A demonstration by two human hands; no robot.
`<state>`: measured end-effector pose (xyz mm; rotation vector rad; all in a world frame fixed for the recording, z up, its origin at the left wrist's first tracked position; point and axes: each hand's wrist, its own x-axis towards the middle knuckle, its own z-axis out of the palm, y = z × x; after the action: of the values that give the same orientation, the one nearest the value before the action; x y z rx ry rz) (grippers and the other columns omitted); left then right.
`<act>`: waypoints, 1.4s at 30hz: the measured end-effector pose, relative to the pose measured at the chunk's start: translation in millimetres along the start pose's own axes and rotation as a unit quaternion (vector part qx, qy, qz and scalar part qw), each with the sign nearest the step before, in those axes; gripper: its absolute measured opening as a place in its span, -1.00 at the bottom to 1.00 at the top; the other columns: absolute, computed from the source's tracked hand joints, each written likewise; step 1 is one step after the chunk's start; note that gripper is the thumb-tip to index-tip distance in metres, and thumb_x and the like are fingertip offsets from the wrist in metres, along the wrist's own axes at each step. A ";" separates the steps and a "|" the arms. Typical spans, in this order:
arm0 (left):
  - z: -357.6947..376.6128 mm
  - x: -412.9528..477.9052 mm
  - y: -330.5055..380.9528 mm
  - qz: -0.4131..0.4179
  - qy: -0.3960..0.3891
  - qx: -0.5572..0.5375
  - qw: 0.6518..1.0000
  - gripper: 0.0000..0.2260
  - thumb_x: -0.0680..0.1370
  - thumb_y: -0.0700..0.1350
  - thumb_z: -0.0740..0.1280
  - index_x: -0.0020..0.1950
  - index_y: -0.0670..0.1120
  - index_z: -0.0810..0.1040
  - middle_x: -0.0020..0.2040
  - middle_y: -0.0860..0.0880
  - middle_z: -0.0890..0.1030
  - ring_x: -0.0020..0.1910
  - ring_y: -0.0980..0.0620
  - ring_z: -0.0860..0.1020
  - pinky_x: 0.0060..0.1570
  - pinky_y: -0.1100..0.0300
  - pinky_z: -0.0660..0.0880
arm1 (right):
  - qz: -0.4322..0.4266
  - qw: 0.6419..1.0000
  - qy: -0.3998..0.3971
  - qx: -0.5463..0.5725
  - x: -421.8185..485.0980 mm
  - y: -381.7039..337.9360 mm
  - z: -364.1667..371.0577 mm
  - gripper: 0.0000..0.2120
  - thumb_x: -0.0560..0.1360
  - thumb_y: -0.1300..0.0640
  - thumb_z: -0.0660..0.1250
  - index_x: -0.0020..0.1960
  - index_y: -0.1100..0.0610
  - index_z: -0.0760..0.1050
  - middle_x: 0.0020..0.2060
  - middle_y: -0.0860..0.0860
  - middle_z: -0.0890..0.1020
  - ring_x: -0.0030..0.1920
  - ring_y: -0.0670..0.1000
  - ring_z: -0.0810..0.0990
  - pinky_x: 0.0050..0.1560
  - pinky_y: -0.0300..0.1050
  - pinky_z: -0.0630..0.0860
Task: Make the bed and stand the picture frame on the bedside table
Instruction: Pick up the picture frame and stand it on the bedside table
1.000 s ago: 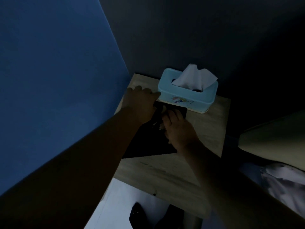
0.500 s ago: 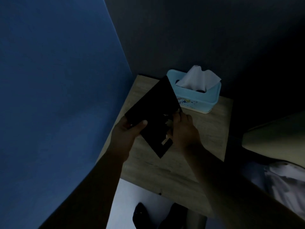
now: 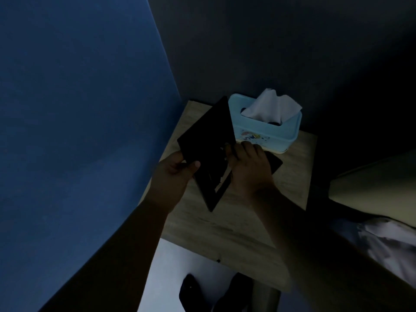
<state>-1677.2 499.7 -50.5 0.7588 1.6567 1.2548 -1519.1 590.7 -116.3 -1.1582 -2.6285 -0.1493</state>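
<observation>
The room is dim. A black picture frame is held tilted above the light wooden bedside table, its back toward me. My left hand grips the frame's left edge with the thumb on top. On the back of the frame my right hand has its fingers at the stand, and a dark flap sticks out to the right beneath the hand. At the right edge lie a pale pillow and rumpled white bedding.
A light blue tissue box with a white tissue sticking out stands at the back of the table, just behind the frame. A blue wall is close on the left, a dark wall behind. Dark shoes lie on the pale floor below the table.
The frame lay flat on the table under both hands a second ago. It is now lifted and tilted up, and a flap has swung out to the right under my right hand.
</observation>
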 end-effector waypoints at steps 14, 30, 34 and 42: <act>27.2 -32.5 -18.9 0.056 0.040 0.050 0.996 -0.70 0.50 -0.27 0.36 0.12 0.09 0.53 -0.01 0.19 0.60 -0.03 0.41 0.57 0.01 0.53 0.46 | 0.055 0.978 -0.098 0.176 -35.7 -25.0 -15.7 -0.19 0.33 -0.08 0.35 0.46 0.26 0.20 0.31 0.24 0.43 0.23 0.24 0.41 0.22 0.04 0.42; 57.8 -44.0 -15.3 0.061 -0.116 0.078 0.988 -0.33 0.46 -0.40 0.28 0.28 0.30 0.20 0.09 0.16 0.49 0.06 0.34 0.52 0.06 0.46 0.47 | 0.154 0.895 -0.101 0.407 -68.1 -18.4 -11.0 -0.27 0.44 0.21 0.32 0.52 0.12 0.07 0.47 0.14 0.22 0.45 0.06 0.24 0.39 -0.13 0.30; 65.5 -30.7 -14.9 0.030 -0.120 0.070 0.990 -0.38 0.51 -0.34 0.25 0.33 0.30 0.22 0.00 0.09 0.57 0.06 0.01 0.57 0.19 0.17 0.51 | 0.234 0.850 -0.122 0.457 -76.9 -11.0 -14.3 -0.43 0.43 0.17 0.24 0.42 0.25 0.26 0.36 0.20 0.39 0.36 0.16 0.38 0.31 -0.12 0.30; 49.7 32.1 -13.4 -0.066 -0.006 0.145 0.987 -0.41 0.57 -0.28 0.13 0.53 0.10 0.05 0.49 -0.04 0.24 0.44 -0.02 0.25 0.34 0.21 0.19 | 0.389 0.755 -0.038 0.527 -85.6 7.5 -15.0 -0.67 0.41 0.36 0.23 0.17 0.38 0.50 0.05 0.10 0.57 0.12 0.08 0.54 0.13 -0.11 0.46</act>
<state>-1644.5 543.5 -76.8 0.8121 1.8709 0.9254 -1455.3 532.1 -126.0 -1.5571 -1.4912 1.3442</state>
